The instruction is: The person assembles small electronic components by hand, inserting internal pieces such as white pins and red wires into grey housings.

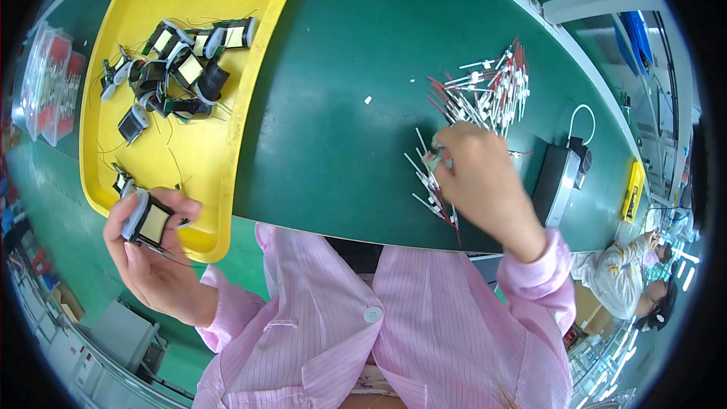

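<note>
My left hand [157, 261] is closed round a small black-framed electronic part [151, 221] with a beige pad and a rounded grey end. It holds the part over the near left corner of a yellow tray [213, 216]; a thin wire trails from it. My right hand [478, 174] reaches down among thin wire leads [485, 98] with white sleeves and red wires, heaped on the green table. Its thumb and forefinger are pinched together beside a smaller cluster of these leads [432, 189]. What lies between the fingertips is hidden.
Inside the tray lie several similar black parts [189, 68] with loose wires. Clear plastic boxes [51, 83] with red contents stand left of the tray. To the right are a black-and-white device [556, 182] with a cable and a small yellow case [633, 191]. Another person [617, 280] is at far right.
</note>
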A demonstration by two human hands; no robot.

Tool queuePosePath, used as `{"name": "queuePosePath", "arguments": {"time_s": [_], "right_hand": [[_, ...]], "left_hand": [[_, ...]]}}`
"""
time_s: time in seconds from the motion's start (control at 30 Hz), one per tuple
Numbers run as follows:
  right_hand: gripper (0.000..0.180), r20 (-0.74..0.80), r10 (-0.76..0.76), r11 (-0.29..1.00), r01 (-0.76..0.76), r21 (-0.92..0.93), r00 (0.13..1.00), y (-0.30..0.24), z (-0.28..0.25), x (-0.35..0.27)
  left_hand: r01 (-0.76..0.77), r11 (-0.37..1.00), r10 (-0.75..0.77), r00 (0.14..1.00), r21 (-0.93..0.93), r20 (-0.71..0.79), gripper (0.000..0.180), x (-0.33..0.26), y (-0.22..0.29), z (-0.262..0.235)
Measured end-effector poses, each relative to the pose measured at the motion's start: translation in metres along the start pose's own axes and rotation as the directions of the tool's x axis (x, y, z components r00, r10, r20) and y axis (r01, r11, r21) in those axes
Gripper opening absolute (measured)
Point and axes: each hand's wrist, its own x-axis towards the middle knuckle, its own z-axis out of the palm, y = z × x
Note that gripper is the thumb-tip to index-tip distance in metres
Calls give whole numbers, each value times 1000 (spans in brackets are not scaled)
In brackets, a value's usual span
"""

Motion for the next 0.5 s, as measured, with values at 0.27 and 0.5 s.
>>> {"name": "queuePosePath", "arguments": {"time_s": [0.27,0.5], "right_hand": [[12,-65,188,922,-153,356,980,13,22,3],[11,-78,304,573,-117,811,949,19,-4,-3]], "left_hand": [[448,713,-120,836,-540,535,37,-22,10,82],[451,805,-188,811,-386,555,24,-27,10,98]]}}
